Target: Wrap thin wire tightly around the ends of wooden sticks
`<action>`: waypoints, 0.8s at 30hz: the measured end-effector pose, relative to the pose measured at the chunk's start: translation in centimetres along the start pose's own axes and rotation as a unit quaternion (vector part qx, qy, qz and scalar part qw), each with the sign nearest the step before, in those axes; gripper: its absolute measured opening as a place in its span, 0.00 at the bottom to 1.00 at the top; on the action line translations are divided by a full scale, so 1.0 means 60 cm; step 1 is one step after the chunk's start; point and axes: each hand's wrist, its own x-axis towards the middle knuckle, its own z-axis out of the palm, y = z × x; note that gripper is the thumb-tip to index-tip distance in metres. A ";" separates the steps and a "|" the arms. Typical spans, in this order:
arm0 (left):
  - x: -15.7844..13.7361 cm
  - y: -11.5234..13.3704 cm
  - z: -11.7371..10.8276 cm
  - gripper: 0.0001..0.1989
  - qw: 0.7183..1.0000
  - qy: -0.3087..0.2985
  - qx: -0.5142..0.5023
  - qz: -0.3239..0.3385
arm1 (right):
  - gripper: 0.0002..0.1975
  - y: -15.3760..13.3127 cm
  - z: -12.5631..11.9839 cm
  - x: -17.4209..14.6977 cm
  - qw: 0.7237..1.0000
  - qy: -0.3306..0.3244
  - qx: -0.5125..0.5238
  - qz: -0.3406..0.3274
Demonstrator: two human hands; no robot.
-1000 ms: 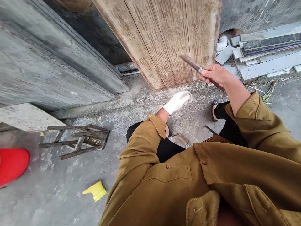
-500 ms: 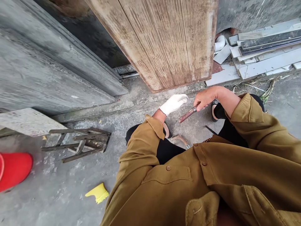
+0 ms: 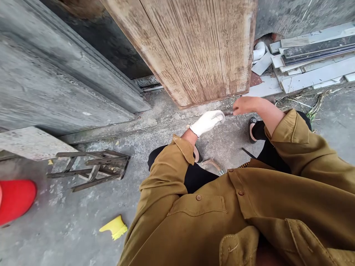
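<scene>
My left hand (image 3: 206, 122), in a white glove, is closed in front of the wooden door's lower edge. A pale rounded edge shows at its fingertips; what they hold is not clear. My bare right hand (image 3: 244, 106) is closed on a wooden-handled tool (image 3: 229, 113). A dark, blurred part of this tool points at the gloved fingertips, and I cannot tell whether it touches them. My right hand and forearm hide most of the rest. Between my feet lie a curved brown handle (image 3: 212, 163) and a thin dark pointed piece (image 3: 249, 153).
A worn plank door (image 3: 199, 51) stands just ahead. White boards (image 3: 310, 74) are stacked at the right, with dry stalks (image 3: 316, 107) beside them. To the left are a small wooden stool (image 3: 95, 168), a red bucket (image 3: 18, 201) and a yellow scrap (image 3: 115, 227) on concrete.
My right hand has moved up and turned, swinging the tool from pointing down-left to lying almost level. The gloved left hand has shifted slightly right, and the gap between the hands is smaller.
</scene>
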 end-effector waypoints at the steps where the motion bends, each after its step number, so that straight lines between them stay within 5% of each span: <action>1: 0.000 -0.002 -0.005 0.16 0.999 0.008 0.041 0.005 | 0.11 -0.006 0.003 -0.001 0.996 -0.081 -0.002 -0.036; 4: -0.001 -0.008 -0.014 0.15 0.994 0.007 0.112 0.014 | 0.11 -0.018 0.004 -0.010 0.962 -0.227 0.065 -0.138; 9: 0.004 -0.015 -0.008 0.16 0.998 0.016 0.063 0.009 | 0.15 -0.010 -0.013 -0.028 0.935 -0.222 0.189 -0.204; 13: 0.006 -0.012 0.007 0.16 0.998 -0.014 -0.057 -0.027 | 0.17 0.004 -0.017 -0.034 0.937 -0.112 0.258 -0.208; 17: 0.003 -0.002 0.019 0.21 0.987 -0.029 -0.151 -0.044 | 0.18 0.017 -0.020 -0.025 0.934 0.134 0.315 -0.101; 20: 0.000 0.005 0.021 0.20 0.988 -0.032 -0.149 -0.032 | 0.16 0.019 -0.019 -0.010 0.958 0.200 0.203 0.011; 24: -0.001 0.004 0.014 0.17 0.995 -0.062 -0.081 -0.024 | 0.13 0.004 0.000 0.008 0.999 0.045 -0.024 0.020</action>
